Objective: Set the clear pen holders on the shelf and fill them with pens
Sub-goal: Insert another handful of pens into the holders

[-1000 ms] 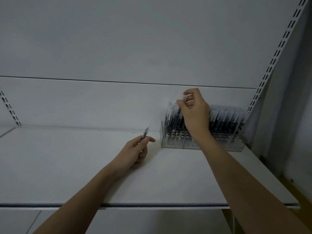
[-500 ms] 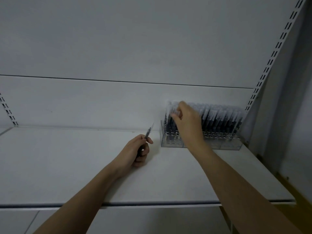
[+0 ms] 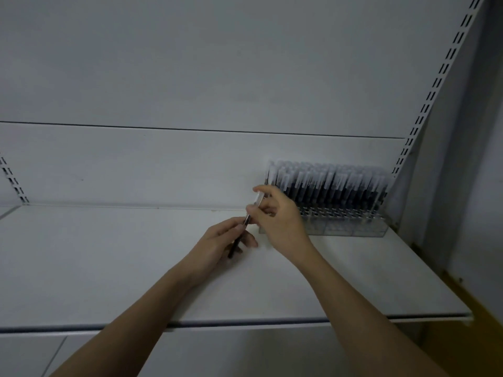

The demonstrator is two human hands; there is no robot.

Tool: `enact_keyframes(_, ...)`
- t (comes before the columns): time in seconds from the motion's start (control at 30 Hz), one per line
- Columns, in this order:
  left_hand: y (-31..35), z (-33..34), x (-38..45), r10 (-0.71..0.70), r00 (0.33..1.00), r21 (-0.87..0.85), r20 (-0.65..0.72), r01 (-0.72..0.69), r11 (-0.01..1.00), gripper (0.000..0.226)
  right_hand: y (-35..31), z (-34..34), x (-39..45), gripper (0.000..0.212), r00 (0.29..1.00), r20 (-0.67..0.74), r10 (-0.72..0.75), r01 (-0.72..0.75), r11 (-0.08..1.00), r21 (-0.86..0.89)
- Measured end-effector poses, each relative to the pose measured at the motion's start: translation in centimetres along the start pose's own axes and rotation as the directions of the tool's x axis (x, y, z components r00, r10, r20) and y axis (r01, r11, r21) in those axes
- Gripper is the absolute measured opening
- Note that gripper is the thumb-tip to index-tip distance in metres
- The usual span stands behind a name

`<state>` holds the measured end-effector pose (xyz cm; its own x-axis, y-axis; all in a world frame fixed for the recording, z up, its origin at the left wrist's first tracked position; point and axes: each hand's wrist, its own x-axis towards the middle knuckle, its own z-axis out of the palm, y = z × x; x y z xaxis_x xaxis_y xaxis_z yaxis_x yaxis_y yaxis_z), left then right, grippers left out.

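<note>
Setting: white metal shelf (image 3: 109, 268) in dim light, backed by a plain white panel (image 3: 190, 77); a slotted upright (image 3: 441, 74) runs up at the right edge.
Pen holders: clear plastic holders (image 3: 351, 230) stand in a row at the back right of the shelf, against the panel and just left of the upright's foot.
Pens in holders: rows of dark pens with pale caps (image 3: 334, 186) stand upright in them, packed close; how many cannot be told.
Left hand: the left hand (image 3: 217, 242) rests low on the shelf in front of the holders' left end, fingers curled round the lower part of a single dark pen (image 3: 239, 238).
Loose pen: it slants up and to the right, its lower end near the shelf, its upper end at the other hand's fingers.
Right hand: the right hand (image 3: 277, 216) sits just above and right of the left, thumb and fingers pinching the pale upper part of that same pen.
Position of hands: both are close together, just left of the holders; the right hand covers the nearest holder's front corner.
</note>
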<state>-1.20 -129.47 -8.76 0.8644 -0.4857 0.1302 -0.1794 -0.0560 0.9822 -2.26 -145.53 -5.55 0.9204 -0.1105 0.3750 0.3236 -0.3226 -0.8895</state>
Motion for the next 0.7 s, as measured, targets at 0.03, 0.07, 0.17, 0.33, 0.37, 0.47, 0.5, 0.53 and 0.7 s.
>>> enact_keyframes(0.03,-0.3,0.1,0.1,0.038,0.998,0.136,-0.046,-0.031,0.990,0.028,-0.2,-0.6,0.2,0.029,0.998,-0.056,-0.023,0.023,1.000,0.001)
enact_keyframes(0.07,-0.8,0.3,0.2,0.079,0.991,0.278,-0.104,-0.048,0.959,0.026,-0.5,-1.5,0.5,0.030,0.991,-0.126,-0.043,0.043,0.999,-0.003)
enact_keyframes(0.17,-2.1,0.7,0.6,0.189,0.963,0.666,-0.191,-0.014,0.746,0.041,-1.6,-4.7,1.7,0.032,0.945,-0.291,-0.152,0.110,0.982,-0.154)
enact_keyframes(0.33,-2.8,1.7,1.1,-0.093,0.993,0.924,-0.072,0.102,0.368,0.070,-1.8,-7.8,3.4,0.029,0.916,-0.265,-0.301,0.183,0.902,-0.391)
enact_keyframes(0.37,-2.7,1.8,1.1,-0.093,0.993,0.930,-0.070,0.098,0.353,0.068,-1.5,-7.9,3.8,0.028,0.917,-0.250,-0.310,0.193,0.895,-0.402)
enact_keyframes(0.47,-2.8,1.7,1.2,-0.075,0.994,0.937,-0.082,0.103,0.335,0.063,-0.6,-7.7,4.9,0.027,0.923,-0.192,-0.333,0.235,0.884,-0.403)
enact_keyframes(0.5,-2.9,1.6,1.2,-0.079,0.993,0.936,-0.088,0.109,0.333,0.068,-0.2,-7.7,5.2,0.026,0.922,-0.180,-0.342,0.247,0.880,-0.406)
enact_keyframes(0.53,-2.8,1.7,1.2,-0.086,0.992,0.934,-0.094,0.118,0.337,0.074,0.1,-7.6,5.4,0.025,0.922,-0.171,-0.348,0.255,0.876,-0.409)
enact_keyframes(0.7,-2.4,2.1,1.1,-0.061,0.987,0.925,-0.149,0.161,0.343,0.057,2.2,-7.1,4.8,0.018,0.964,0.037,-0.262,0.243,0.825,-0.510)
